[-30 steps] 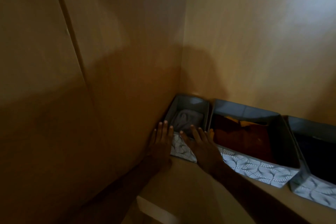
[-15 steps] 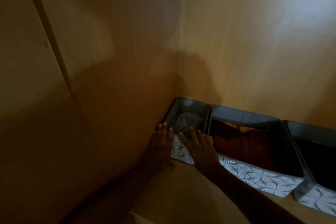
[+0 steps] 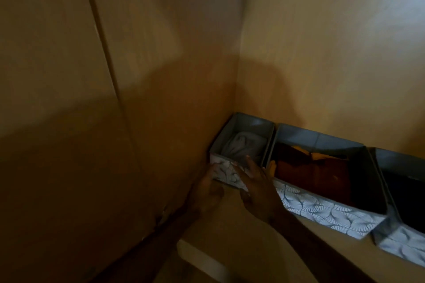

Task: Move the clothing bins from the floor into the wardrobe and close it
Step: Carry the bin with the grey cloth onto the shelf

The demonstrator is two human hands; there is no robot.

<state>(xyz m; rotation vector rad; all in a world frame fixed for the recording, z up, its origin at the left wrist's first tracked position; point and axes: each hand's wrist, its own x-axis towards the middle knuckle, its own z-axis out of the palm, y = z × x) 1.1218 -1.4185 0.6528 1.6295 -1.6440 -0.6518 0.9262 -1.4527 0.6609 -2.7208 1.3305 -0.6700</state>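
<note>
The small bin (image 3: 241, 145) sat tucked into the wardrobe shelf's (image 3: 230, 225) left corner, and the left hand (image 3: 208, 187) and right hand (image 3: 257, 187), fingers straight against its patterned front, had slipped lower, suggesting this bin was placed

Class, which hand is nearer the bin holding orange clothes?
Right. The right hand sits near the front left corner of the orange-clothes bin; the left hand is farther left, at the small corner bin.
</note>
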